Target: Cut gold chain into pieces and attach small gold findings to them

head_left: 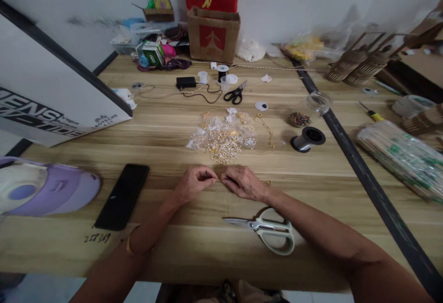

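My left hand (197, 182) and my right hand (244, 182) meet over the middle of the wooden table, thumbs and fingers pinched. Between the fingertips a tiny gold-coloured piece (218, 179) shows; its exact kind is too small to make out. Just beyond the hands lies a heap of small gold and clear beads (224, 148), with little plastic bags (197, 137) around it. Light-handled scissors (275, 231) lie partly open below my right hand. A gold chain (268, 132) rests to the right of the heap.
At left are a black phone (122, 196), a purple-and-white cap-like item (55, 187) and a large printed box (58, 90). A wire spool (308, 139), bead jar (304, 113) and bagged sticks (401, 155) stand right. Black scissors (235, 94) and a cardboard box (213, 37) are farther back.
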`<action>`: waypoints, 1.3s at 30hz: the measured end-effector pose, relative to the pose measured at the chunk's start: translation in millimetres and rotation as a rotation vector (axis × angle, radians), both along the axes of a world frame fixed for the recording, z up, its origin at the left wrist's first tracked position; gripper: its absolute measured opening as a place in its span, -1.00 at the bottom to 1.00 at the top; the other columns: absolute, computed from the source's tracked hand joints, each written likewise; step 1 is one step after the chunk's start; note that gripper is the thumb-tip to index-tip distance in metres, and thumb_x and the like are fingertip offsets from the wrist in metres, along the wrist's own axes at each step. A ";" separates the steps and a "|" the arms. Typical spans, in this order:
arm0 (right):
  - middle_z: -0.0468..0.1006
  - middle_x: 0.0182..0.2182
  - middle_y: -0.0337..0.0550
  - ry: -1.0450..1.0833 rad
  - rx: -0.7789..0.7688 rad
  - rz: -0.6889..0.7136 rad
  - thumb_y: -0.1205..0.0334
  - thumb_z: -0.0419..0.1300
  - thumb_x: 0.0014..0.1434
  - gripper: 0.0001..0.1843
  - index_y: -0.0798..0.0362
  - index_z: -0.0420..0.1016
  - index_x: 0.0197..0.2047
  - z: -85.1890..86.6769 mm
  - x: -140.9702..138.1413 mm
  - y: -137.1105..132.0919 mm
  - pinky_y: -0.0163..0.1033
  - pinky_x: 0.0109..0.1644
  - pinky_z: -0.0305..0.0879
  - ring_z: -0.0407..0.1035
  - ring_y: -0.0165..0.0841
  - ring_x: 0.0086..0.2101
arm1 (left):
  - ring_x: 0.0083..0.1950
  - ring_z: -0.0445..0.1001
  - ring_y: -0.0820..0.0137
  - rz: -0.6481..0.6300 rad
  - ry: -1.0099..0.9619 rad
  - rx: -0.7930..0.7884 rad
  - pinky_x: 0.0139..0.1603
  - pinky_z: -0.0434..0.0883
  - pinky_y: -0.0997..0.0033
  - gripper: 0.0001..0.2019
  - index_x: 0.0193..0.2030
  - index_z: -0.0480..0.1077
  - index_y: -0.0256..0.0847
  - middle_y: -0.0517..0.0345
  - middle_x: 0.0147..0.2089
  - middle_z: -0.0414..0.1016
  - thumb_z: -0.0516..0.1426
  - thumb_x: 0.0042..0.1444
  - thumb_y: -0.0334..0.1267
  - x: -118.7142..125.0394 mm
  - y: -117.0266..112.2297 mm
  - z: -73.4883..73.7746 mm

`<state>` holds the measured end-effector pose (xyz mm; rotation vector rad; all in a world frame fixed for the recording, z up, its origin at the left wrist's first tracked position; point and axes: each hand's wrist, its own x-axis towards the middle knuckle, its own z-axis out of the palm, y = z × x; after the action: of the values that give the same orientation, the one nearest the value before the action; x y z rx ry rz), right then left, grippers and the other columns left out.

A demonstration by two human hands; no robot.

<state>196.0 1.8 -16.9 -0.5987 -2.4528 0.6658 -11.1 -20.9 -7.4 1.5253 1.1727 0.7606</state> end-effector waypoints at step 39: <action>0.33 -0.49 -0.25 0.183 -0.351 -0.156 0.30 0.03 0.23 -0.90 0.12 0.31 -0.31 7.1 0.7 2.3 -0.38 -0.42 0.11 0.17 -0.47 -0.49 | -0.46 0.39 0.51 0.031 -0.010 -0.084 -0.43 0.33 0.58 -0.90 -0.43 0.45 -0.34 0.17 -0.49 0.46 0.21 -0.10 -0.33 -1.5 0.0 1.2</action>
<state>196.7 4.1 -9.7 -0.8140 -2.1097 1.0468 -12.6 -21.0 -6.2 1.4357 1.2086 0.7293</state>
